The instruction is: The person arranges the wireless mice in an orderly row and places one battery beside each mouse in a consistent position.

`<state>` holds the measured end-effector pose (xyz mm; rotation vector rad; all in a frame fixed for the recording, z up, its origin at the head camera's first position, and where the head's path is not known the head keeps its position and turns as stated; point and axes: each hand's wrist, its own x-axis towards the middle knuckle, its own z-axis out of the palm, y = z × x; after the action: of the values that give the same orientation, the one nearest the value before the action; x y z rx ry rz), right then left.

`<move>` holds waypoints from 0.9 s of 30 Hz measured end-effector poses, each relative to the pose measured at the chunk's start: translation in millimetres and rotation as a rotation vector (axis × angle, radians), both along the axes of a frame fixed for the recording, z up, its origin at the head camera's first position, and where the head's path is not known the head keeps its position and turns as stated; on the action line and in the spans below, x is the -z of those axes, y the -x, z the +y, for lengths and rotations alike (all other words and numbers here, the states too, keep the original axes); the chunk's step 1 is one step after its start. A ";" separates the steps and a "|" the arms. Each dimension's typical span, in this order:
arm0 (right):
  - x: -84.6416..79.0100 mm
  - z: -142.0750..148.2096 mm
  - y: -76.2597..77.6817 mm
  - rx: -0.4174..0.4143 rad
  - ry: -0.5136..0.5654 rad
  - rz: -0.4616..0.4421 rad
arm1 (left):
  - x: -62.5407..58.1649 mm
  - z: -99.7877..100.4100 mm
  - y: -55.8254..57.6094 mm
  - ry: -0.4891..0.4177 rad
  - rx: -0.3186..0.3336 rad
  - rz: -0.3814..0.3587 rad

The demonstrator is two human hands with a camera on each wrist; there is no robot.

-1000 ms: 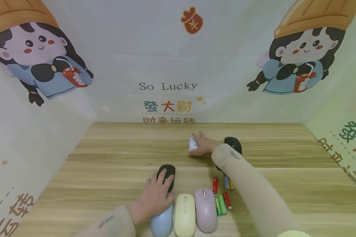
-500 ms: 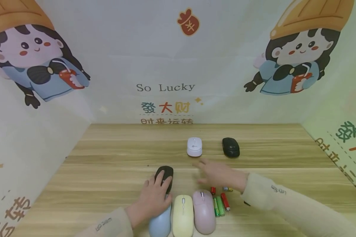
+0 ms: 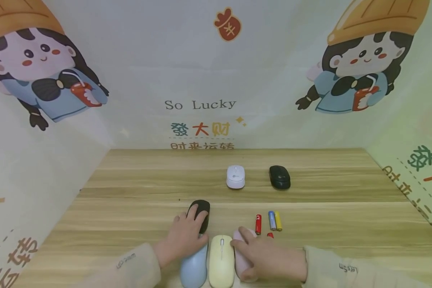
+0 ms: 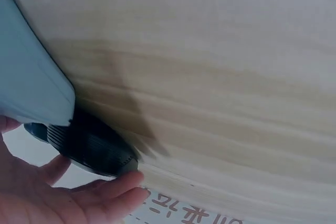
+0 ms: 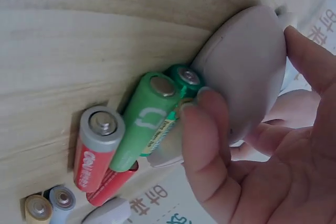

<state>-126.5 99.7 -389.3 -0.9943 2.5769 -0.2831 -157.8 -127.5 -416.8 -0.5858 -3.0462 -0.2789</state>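
Observation:
My left hand (image 3: 184,240) rests on a black mouse (image 3: 204,205), index and middle fingers laid along its top. Just below that hand lies a light blue mouse (image 3: 193,268), its upper part covered by the thumb and palm. With my right hand (image 3: 264,258) I hold a lilac mouse (image 5: 241,61), the thumb at its near end and fingers over its other end and side. Between the blue and lilac ones sits a pale yellow mouse (image 3: 221,260). In the right wrist view, a green battery (image 5: 144,121) and a red battery (image 5: 92,156) lie beside the fingertips.
Farther back stand a white mouse (image 3: 235,178) and another black mouse (image 3: 280,178). A red battery (image 3: 258,225), a blue battery (image 3: 272,221) and a yellow battery (image 3: 278,222) lie beyond my right hand. A printed cloth backdrop (image 3: 201,80) rises behind the wooden table (image 3: 137,180).
My right hand has let go of the white mouse at the back and come down toward me onto the lilac mouse. My left hand has stayed on the black mouse.

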 end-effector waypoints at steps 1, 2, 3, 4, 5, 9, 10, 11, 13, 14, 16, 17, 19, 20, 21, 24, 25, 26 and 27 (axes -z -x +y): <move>0.3 -0.1 0.2 0.006 0.005 -0.006 | -1.1 0.3 1.6 -0.006 -0.010 -0.008; 0.3 -0.2 0.4 0.013 0.012 -0.014 | -1.0 0.4 3.6 -0.007 -0.019 -0.014; 0.2 -0.3 0.1 0.017 0.018 -0.019 | -1.0 0.4 5.3 -0.013 -0.027 -0.014; 0.3 -0.3 -0.1 0.017 0.022 -0.017 | -1.1 0.6 7.1 -0.017 -0.033 -0.012; 0.4 -0.5 -0.1 0.017 0.022 -0.015 | -0.8 0.8 8.7 -0.024 -0.038 -0.007; 0.6 -1.0 0.5 0.023 0.014 -0.017 | -0.4 3.3 14.1 -0.016 -0.057 0.011; 0.6 -1.1 0.7 0.025 0.012 -0.019 | -0.9 4.0 15.2 -0.009 -0.063 0.012; 0.4 -1.3 0.9 0.027 0.009 -0.023 | -0.9 4.8 16.3 -0.004 -0.071 0.009; 0.3 -1.7 1.0 0.033 0.006 -0.031 | -1.9 6.6 18.6 0.014 -0.091 -0.004; 0.4 -1.8 1.1 0.036 0.004 -0.034 | -2.4 7.6 19.7 0.020 -0.101 -0.014; 0.9 -1.8 1.3 0.039 0.002 -0.037 | -3.0 9.6 21.8 0.025 -0.127 -0.040; 1.2 -1.8 1.4 0.039 0.001 -0.039 | -3.0 10.6 22.6 0.027 -0.142 -0.055; 1.9 -1.5 1.8 0.040 0.000 -0.034 | -4.3 12.7 23.6 0.021 -0.171 -0.080; 2.2 -1.3 1.9 0.040 0.000 -0.033 | -4.3 13.4 24.0 0.015 -0.186 -0.094; 2.5 -1.3 2.0 0.039 0.000 -0.031 | -4.4 14.2 24.3 0.009 -0.200 -0.108; 3.2 -1.3 1.6 0.041 0.007 -0.027 | -5.8 16.0 24.2 -0.013 -0.233 -0.151; 3.4 -1.4 1.5 0.042 0.008 -0.027 | -6.1 16.4 24.4 -0.015 -0.239 -0.162; 3.6 -1.4 1.4 0.042 0.011 -0.026 | -6.3 16.7 24.5 -0.014 -0.243 -0.173; 3.8 -1.5 1.2 0.043 0.013 -0.026 | -7.0 16.9 24.9 -0.014 -0.244 -0.180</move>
<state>-127.8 98.1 -393.0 -0.9347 2.5780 -0.3220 -182.7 -110.6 -409.9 -0.1929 -3.2404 -0.3616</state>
